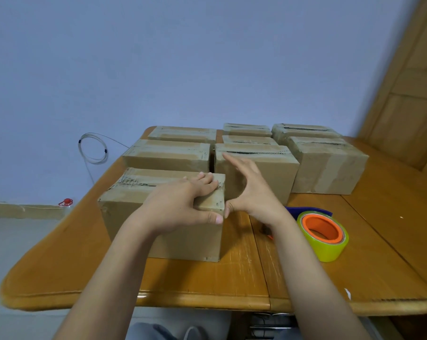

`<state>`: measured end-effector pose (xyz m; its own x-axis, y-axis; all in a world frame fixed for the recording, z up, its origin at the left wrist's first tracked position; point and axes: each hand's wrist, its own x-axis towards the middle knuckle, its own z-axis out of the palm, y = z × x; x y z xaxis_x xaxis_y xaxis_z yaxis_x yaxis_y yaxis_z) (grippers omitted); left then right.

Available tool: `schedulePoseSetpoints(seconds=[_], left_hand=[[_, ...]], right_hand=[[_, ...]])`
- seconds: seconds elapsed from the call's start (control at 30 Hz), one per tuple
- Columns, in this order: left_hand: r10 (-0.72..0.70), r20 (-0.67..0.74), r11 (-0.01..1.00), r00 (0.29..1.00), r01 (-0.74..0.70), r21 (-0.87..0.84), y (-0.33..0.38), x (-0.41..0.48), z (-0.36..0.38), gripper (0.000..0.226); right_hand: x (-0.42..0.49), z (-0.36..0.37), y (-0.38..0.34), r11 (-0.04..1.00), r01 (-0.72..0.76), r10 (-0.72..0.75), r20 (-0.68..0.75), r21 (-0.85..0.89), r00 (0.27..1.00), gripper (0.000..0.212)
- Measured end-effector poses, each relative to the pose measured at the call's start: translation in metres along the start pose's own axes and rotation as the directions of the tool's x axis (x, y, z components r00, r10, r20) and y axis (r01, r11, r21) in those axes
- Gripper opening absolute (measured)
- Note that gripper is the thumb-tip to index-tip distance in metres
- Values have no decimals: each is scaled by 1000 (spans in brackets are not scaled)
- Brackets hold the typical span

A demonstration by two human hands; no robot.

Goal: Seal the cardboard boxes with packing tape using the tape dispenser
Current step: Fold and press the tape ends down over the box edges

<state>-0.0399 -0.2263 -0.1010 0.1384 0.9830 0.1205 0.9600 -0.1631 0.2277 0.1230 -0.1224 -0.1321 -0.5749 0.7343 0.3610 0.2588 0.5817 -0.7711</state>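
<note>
A taped cardboard box [124,212] stands nearest me on the wooden table [207,278]. My left hand [183,202] grips its top right corner, fingers over the top and thumb on the front face. My right hand [254,190] is beside that corner with straight fingers, thumb touching the box's right edge. The tape dispenser [322,234], a yellow-green roll on an orange core with a blue handle, lies on the table to the right of my right wrist; neither hand holds it.
Several more taped cardboard boxes [327,165] stand in rows behind the near one. A coiled wire [93,148] hangs on the wall at left. A wooden door [408,82] is at right. A red-capped bottle [65,202] sits on the floor.
</note>
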Motion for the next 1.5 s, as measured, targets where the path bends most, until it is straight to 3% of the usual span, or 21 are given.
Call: schedulePoseSetpoints(seconds=[0.1,0.23,0.43,0.67,0.97,1.1,1.23,1.3,1.37,1.5], left_hand=[[6,-12,1000,1000,-6,-15,0,0,0,86],[6,-15,1000,1000,-6,-23,-1,0,-1,88],[16,1,1000,1000,-16,-16,-1,0,-3,91],[19,-13,999,1000,-19,-29,-1,0,-2,84],[19,16,998,1000,-18,-59,-2,-1,-3,81],[20,26,995,999,-18,-93,-4,-1,-3,81],[62,57,969,996,-47,-242,-8,-3,-10,84],[99,64,882,993,-58,-468,-9,-7,-15,79],[85,-18,774,996,-77,-628,-11,-11,-19,70],[8,-124,795,992,-82,-601,-11,-16,-15,62]], right_hand=[[4,-3,-1,993,62,-56,65,-104,996,103],[-5,-6,3,978,140,-133,54,-152,990,70],[-8,-22,3,980,110,-51,321,-168,946,88],[2,-9,-3,961,176,-151,131,-214,980,67],[2,-11,8,987,160,-155,111,-31,982,47],[0,-14,3,988,136,-124,153,-69,980,46],[-8,-19,-7,988,104,-90,129,-114,988,45],[-18,-21,-15,987,94,-84,78,-128,993,41],[-28,-22,-22,986,90,-88,21,-143,996,36],[-45,-22,-26,980,120,-118,19,-158,993,28]])
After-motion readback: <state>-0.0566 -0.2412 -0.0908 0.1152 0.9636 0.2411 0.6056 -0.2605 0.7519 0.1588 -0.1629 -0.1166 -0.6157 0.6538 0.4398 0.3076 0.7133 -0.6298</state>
